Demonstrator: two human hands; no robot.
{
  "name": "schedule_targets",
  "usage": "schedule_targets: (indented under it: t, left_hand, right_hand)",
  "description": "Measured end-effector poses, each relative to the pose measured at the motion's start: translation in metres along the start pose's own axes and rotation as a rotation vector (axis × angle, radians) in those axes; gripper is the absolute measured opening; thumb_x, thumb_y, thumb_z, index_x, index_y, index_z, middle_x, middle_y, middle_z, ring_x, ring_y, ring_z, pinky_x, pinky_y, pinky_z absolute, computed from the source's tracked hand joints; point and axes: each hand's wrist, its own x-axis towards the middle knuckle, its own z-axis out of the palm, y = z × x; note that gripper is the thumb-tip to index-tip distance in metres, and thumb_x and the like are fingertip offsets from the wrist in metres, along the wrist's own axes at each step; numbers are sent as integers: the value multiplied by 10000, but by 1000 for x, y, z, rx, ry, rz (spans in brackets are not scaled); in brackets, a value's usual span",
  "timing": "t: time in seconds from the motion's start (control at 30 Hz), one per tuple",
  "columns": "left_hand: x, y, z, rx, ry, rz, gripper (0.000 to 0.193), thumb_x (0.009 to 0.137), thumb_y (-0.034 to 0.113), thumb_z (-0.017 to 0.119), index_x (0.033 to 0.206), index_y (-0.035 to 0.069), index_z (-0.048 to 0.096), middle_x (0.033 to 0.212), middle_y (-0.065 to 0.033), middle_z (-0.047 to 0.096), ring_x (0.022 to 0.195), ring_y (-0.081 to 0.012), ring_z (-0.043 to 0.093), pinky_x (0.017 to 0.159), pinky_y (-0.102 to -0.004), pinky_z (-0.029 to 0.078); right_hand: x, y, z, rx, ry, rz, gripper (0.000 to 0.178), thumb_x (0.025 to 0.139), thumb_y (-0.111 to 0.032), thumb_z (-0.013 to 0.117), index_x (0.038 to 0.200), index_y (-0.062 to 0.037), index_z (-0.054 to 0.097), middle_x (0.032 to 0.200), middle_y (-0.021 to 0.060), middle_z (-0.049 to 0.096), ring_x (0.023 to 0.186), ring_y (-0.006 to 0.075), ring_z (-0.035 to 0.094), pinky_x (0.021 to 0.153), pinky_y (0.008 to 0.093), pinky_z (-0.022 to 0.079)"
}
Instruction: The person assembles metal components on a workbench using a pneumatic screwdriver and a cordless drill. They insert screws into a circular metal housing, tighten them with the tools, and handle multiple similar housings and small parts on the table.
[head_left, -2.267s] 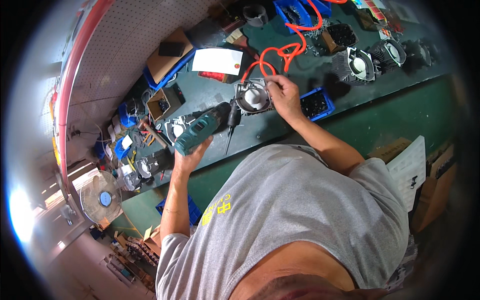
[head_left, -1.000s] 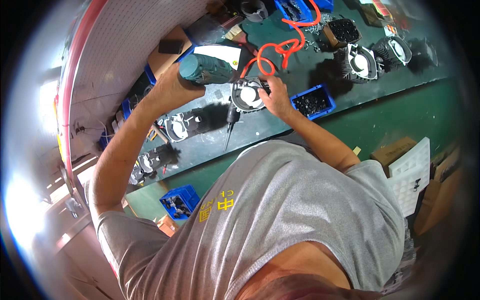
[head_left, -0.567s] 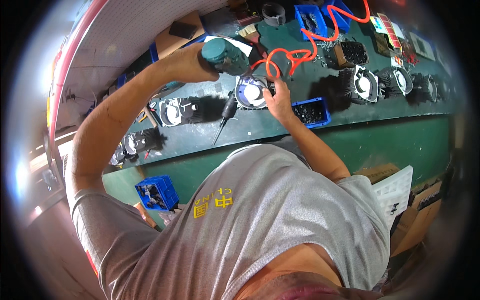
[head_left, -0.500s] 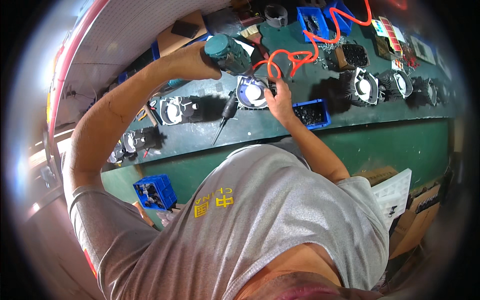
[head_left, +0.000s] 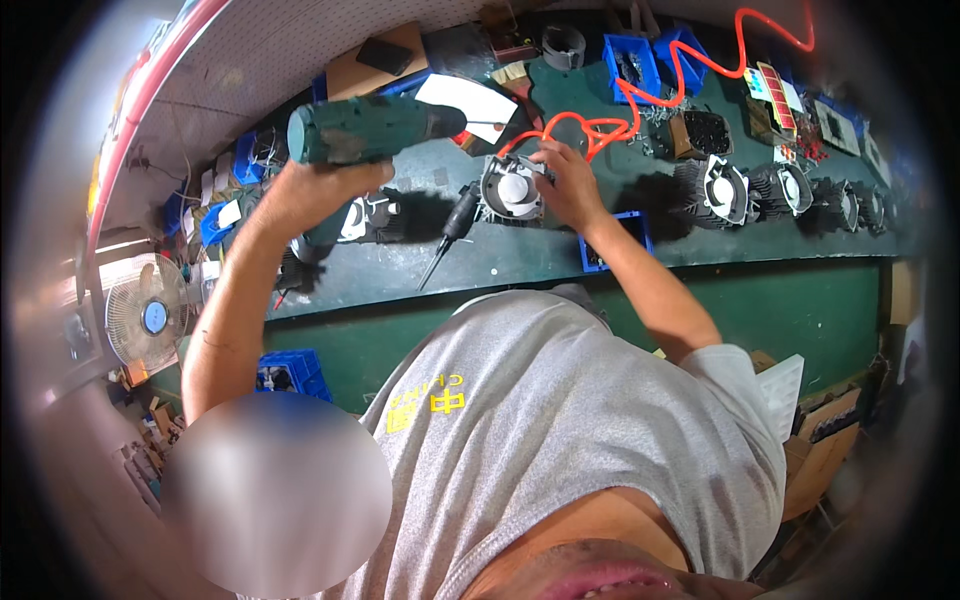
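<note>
My left hand grips a dark green cordless drill, raised above the bench with its chuck pointing right. It is apart from the finned metal housing in front of me. That housing has a pale round centre and stands face up on the bench. My right hand is at its upper right edge, fingers bent against the rim; the exact contact is partly hidden. Left of this housing lies a black-handled screwdriver, its long shaft toward the bench's front edge.
More finned housings stand in a row at right, another at left. A blue bin sits by my right forearm. An orange coiled hose crosses the back. White paper lies behind. A fan stands far left.
My left hand has carried the drill left, away from the housing, and the drill has swung to point right. My right hand stays at the housing, its fingers slightly higher.
</note>
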Motion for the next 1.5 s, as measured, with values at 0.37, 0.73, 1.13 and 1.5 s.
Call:
schedule_targets:
  t: [0.37,0.73,1.13,1.5]
  left_hand:
    - [11,-62,53,-20,-58,140,384,838,172,798,1182,45,684,1048,-91,721,936,-197,652,852,-348,535]
    - [28,-48,57,44,-142,131,408,840,195,806,1205,67,676,1073,-96,723,964,-212,662,863,-362,541]
    - [111,23,44,388,-427,60,500,736,209,799,1182,36,654,815,-100,719,695,-187,667,682,-364,539]
    - [108,40,36,424,-444,-75,257,745,247,748,923,62,730,713,-58,696,649,-153,644,681,-324,495]
  right_hand:
    - [28,11,21,251,-227,7,433,770,66,612,1183,-53,665,1144,159,708,1127,350,653,976,418,516]
    - [27,6,17,203,-311,147,418,796,34,645,1211,-13,659,1196,180,702,1183,360,641,1012,422,506]
    - [26,21,30,149,-269,58,400,778,58,602,1166,-33,636,1065,218,707,1039,421,666,902,474,531]
    - [21,22,32,166,-204,22,443,760,109,610,1177,-31,663,1062,212,713,1026,410,673,897,456,534]
